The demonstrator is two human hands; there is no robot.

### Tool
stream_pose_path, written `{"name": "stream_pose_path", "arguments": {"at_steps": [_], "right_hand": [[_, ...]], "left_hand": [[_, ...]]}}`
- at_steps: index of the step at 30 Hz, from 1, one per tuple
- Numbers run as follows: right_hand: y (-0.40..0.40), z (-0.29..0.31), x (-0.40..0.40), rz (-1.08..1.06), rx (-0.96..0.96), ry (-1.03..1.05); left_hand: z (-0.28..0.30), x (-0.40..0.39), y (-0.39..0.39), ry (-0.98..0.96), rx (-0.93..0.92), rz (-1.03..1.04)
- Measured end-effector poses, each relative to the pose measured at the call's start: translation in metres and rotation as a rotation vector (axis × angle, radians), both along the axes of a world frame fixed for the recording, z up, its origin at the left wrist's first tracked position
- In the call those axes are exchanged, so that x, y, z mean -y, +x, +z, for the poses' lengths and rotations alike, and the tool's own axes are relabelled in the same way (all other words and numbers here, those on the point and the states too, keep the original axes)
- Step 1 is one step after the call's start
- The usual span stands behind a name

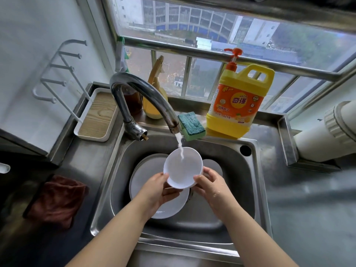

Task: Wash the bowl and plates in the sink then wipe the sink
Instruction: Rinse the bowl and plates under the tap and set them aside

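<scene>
A small white bowl (pixel 182 167) is held over the steel sink (pixel 248 180), under water running from the tap (pixel 146 99). My left hand (pixel 162 189) grips the bowl's near left rim, thumb on top. On the near right rim my right hand (pixel 212 187) pinches the bowl. Below the bowl a large white plate (pixel 140 176) lies in the basin, partly hidden by my left hand. The edge of a second plate (pixel 212 166) shows behind my right hand.
A green-and-yellow sponge (pixel 191 125) and a yellow detergent bottle (pixel 238 101) stand on the back ledge. A brown cloth (pixel 57 199) lies on the counter at left. A white rack with a wooden tray (pixel 96 116) stands back left, a white pipe (pixel 327 130) at right.
</scene>
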State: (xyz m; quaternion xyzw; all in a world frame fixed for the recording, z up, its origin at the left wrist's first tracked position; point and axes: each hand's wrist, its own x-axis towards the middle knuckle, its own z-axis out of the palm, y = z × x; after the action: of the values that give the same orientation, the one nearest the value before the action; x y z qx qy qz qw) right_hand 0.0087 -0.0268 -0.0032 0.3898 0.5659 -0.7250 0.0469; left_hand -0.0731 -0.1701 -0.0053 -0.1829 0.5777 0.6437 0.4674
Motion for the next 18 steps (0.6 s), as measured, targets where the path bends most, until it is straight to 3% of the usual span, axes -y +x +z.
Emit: {"name": "stream_pose_path", "arguments": {"at_steps": [5, 13, 18], "right_hand": [[-0.002, -0.001, 0.006, -0.117, -0.129, -0.235], [-0.022, -0.007, 0.029, -0.288, -0.011, -0.530], [-0.017, -0.003, 0.035, -0.245, 0.060, -0.454]], "left_hand": [[0.002, -0.003, -0.003, -0.037, -0.173, -0.003], [0.022, 0.010, -0.023, -0.389, -0.713, -0.206], [0.020, 0.016, -0.025, -0.386, -0.555, -0.198]]}}
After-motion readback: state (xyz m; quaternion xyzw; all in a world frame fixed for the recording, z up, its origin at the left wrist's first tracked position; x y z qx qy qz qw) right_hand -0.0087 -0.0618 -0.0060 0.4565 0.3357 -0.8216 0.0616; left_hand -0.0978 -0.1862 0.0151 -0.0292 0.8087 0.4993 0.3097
